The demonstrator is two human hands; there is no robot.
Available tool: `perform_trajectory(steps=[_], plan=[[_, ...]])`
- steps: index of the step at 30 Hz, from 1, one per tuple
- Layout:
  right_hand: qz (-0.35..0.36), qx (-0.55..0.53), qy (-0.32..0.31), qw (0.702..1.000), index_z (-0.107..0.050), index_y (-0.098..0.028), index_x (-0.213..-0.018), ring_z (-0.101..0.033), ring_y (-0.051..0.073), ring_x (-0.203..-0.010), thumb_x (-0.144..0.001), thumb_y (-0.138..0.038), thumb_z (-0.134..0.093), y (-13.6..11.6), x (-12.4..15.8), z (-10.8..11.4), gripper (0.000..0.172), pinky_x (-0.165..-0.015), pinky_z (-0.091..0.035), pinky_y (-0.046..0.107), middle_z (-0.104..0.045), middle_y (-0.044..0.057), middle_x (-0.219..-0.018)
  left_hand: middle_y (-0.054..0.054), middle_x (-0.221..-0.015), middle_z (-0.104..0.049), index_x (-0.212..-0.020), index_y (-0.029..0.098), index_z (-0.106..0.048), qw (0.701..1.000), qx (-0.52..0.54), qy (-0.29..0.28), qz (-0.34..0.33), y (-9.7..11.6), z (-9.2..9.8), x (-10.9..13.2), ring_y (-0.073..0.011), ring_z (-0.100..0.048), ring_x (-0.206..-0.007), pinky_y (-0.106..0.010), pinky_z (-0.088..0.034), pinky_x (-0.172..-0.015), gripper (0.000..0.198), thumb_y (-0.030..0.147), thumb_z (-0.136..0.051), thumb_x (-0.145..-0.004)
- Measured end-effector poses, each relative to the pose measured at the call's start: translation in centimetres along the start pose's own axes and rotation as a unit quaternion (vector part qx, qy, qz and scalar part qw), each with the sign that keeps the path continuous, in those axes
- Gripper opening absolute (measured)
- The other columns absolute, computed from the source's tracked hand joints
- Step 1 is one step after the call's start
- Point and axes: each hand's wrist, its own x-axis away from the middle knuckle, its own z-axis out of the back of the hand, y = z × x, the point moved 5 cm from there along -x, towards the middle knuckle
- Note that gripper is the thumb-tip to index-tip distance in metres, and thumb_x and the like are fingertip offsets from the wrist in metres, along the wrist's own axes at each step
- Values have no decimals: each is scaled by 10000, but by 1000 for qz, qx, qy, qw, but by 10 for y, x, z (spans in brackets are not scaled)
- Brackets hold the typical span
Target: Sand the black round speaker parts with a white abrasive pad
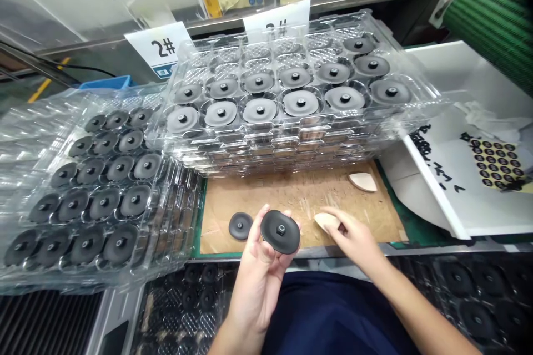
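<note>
Fingers [265, 215] of the left hand [256, 277] cradle a black disc [280, 232] — their tips hidden behind it — its stud facing up, its long axis roughly sideways; the right hand [353, 241] lies spread, partly covering a pale pad [325, 221] on the worktop [291, 194].

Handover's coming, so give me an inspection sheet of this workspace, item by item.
surface: tan pressboard over a green mat.
job's things: black studded disc; cream wedge pad; clear trays of discs, stacked and.
clutter: second black disc and second cream pad loose on the board.
grippers: bare hands; left hand holds the black studded disc, right hand is at the cream wedge pad.
cables: one black cable, upper left.
surroundings: "2#" card, blue bin, white tray with a sheet of black dots.
</note>
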Motion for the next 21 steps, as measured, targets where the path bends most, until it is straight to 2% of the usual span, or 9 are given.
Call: perform_trajectory(steps=[3,6,8,10,11,15,16,19,21], plan=[[55,-37,21,998,-572,-245,-1149,-615,188,-949,-894,-316,-466,-62,-2,22,285,-727,-492,288,-639,39,-1142,-105,-1213,-627,-1214,231,-539,1000,-6,-17,-13,-5,-4,2,-272,-582,-1120,-320,-498,-904,605,332,-760,-660],[213,-78,19,974,-576,-207,-1127,-600,184,-938,-905,-181,-440,-130,10,35,261,-808,-437,323,-663,44,-1084,-95,-1132,-664,-1198,228,-570,999,-16,-36,-6,-10,-7,5,-235,-600,-1081,-276,-505,-873,570,317,-759,-667],[239,-72,-53,967,-593,-179,-1084,-608,169,-853,-890,-120,-445,-151,14,32,251,-758,-428,305,-687,37,-999,-74,-1085,-684,-1172,242,-592,999,-24,-26,7,-12,-6,7,-190,-636,-989,-226,-517,-808,519,275,-755,-680],[228,-58,-126,964,-613,-179,-1038,-614,159,-802,-885,-108,-461,-155,15,26,228,-719,-418,292,-700,20,-948,-56,-1077,-687,-1154,254,-604,1000,-27,-15,3,-11,-6,8,-151,-650,-907,-186,-518,-746,499,231,-758,-679],[227,-50,-128,964,-620,-180,-1021,-616,163,-806,-890,-117,-460,-154,14,26,216,-722,-411,299,-702,19,-953,-52,-1067,-688,-1148,253,-609,999,-29,-17,-1,-10,-7,9,-141,-650,-879,-181,-518,-736,499,223,-762,-674],[262,-54,23,963,-580,-106,-1078,-600,200,-865,-903,-127,-412,-152,21,38,244,-762,-400,341,-679,91,-1031,-42,-970,-705,-1090,241,-649,998,-32,-49,6,-8,-14,12,-154,-651,-860,-218,-519,-786,465,244,-783,-644],[270,-66,17,961,-570,-104,-1088,-599,188,-844,-895,-115,-419,-152,24,38,245,-755,-409,328,-681,84,-1010,-37,-983,-705,-1078,251,-655,999,-33,-42,5,-6,-14,12,-166,-651,-894,-218,-518,-794,479,233,-797,-621],[251,-91,-73,961,-583,-154,-1049,-602,144,-782,-871,-90,-455,-149,30,33,229,-715,-433,269,-688,28,-931,-26,-1072,-694,-1080,285,-652,999,-36,-14,-2,-3,-13,12,-182,-643,-962,-212,-518,-804,532,212,-820,-581],[233,-75,-48,968,-591,-153,-1035,-606,156,-819,-879,-104,-447,-149,25,35,218,-730,-435,278,-686,41,-951,-43,-1088,-690,-1116,281,-637,999,-40,-24,4,-6,-16,11,-185,-646,-951,-229,-520,-810,536,253,-805,-607]])
